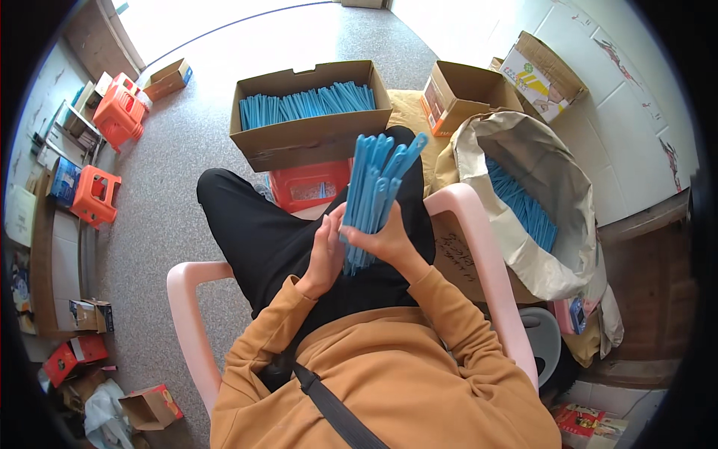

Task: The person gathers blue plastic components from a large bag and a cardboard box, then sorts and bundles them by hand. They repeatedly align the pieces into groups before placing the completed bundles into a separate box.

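Observation:
Above my lap, a bundle of blue plastic sticks stands nearly upright between my hands, its rounded upper ends fanned out and uneven. My right hand is wrapped round its lower right side, the thumb across the front. Against the lower left side presses my left hand, its fingers pointing up and partly hidden behind the sticks. Beyond my knees, a long cardboard box holds many similar sticks in a row. More of them lie loose in a large pale sack at my right.
The long box rests over a red plastic stool. A smaller cardboard box stands open beyond the sack. Pink chair armrests flank me. Orange stools and small boxes stand along the left wall.

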`<action>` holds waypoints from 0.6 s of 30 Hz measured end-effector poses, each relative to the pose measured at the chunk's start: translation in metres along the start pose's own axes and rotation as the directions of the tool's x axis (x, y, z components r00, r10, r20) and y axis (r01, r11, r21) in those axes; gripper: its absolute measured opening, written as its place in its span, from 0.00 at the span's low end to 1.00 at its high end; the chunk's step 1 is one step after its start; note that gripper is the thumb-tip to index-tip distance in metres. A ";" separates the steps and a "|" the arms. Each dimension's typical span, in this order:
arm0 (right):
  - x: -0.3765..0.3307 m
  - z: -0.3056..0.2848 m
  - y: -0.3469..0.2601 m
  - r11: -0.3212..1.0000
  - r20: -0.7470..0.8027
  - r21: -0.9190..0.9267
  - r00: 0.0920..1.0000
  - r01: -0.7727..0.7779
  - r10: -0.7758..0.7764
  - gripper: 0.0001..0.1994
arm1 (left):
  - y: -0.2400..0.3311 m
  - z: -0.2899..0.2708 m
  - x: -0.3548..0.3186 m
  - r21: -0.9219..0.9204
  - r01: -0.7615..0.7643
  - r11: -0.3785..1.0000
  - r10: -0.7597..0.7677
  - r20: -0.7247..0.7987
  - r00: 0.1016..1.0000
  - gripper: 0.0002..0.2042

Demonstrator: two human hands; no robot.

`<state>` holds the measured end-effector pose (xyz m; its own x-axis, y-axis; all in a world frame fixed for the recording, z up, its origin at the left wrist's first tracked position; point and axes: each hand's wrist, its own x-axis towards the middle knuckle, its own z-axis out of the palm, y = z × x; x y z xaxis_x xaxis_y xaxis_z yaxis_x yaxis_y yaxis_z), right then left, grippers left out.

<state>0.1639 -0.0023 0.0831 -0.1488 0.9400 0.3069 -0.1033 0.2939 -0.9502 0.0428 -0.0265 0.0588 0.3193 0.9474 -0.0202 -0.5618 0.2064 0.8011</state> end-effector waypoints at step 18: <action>-0.009 0.024 0.002 0.999 0.249 -0.039 0.968 0.034 -0.023 0.25 | 0.143 0.034 0.037 0.425 -0.659 0.621 0.163 0.752 0.639 0.12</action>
<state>0.1416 -0.0140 0.0797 -0.3865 0.8602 0.3327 -0.0699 0.3324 -0.9406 0.0006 0.0297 0.1926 0.6859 0.4553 0.5676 -0.2352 -0.5995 0.7650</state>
